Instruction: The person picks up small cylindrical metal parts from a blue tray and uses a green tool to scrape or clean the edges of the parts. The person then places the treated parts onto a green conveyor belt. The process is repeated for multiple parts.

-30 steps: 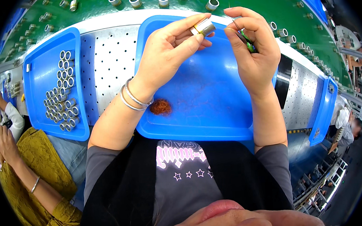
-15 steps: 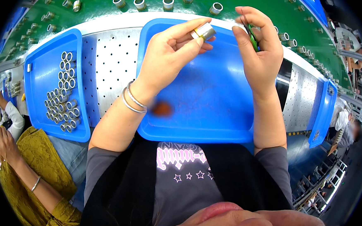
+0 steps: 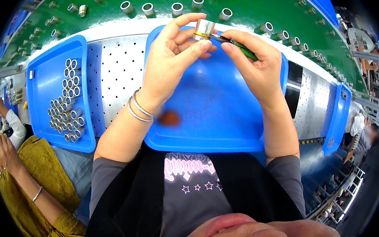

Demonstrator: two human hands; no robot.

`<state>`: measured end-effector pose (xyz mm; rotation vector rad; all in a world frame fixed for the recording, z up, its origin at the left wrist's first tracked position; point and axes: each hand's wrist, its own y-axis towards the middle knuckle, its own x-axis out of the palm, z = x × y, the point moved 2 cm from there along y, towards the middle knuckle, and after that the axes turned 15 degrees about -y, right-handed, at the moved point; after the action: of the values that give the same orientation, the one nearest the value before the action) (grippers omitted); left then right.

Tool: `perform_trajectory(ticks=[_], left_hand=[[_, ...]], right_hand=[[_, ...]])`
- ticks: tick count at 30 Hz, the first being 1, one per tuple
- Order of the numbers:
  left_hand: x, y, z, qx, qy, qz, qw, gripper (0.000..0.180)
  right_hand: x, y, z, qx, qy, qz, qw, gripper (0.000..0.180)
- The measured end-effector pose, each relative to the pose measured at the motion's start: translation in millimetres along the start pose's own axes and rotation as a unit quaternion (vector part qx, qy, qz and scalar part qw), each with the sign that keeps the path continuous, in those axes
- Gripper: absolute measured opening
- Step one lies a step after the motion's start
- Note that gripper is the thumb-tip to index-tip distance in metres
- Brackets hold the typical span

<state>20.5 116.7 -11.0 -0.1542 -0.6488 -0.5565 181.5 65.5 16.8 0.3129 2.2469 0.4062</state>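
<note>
Between the thumb and fingers of my left hand (image 3: 166,65) is a short silver metal sleeve (image 3: 204,27), tilted, with a yellow band near its lower end. My right hand (image 3: 261,66) is closed around a slim green-handled tool (image 3: 245,51) with a narrow dark tip; its exact kind is unclear. The tip meets the sleeve's side by the yellow band, though I cannot tell whether it touches. Both hands are raised over the far part of a blue tray (image 3: 217,103).
Several similar sleeves (image 3: 177,8) stand on the green surface (image 3: 243,2) beyond the tray. Another blue tray (image 3: 39,112) at left holds sleeves in rows. Perforated metal (image 3: 119,70) lies between the trays. A person in a mustard garment (image 3: 41,171) sits close on my left.
My right hand has moved left and lowered the tool from upright to point at the sleeve. My left hand has turned the sleeve more upright.
</note>
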Motion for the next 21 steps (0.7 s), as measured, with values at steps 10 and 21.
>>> perform_trajectory(ticks=[10, 21], left_hand=[[0.0, -0.1, -1.3, 0.002, 0.001, -0.006, 1.0, 0.05], [-0.3, -1.8, 0.6, -0.015, 0.011, -0.007, 1.0, 0.048]], right_hand=[[-1.4, -0.6, -2.0, -0.017, -0.016, 0.004, 1.0, 0.015], [-8.7, 1.4, -2.2, 0.021, 0.051, -0.013, 0.998, 0.019]])
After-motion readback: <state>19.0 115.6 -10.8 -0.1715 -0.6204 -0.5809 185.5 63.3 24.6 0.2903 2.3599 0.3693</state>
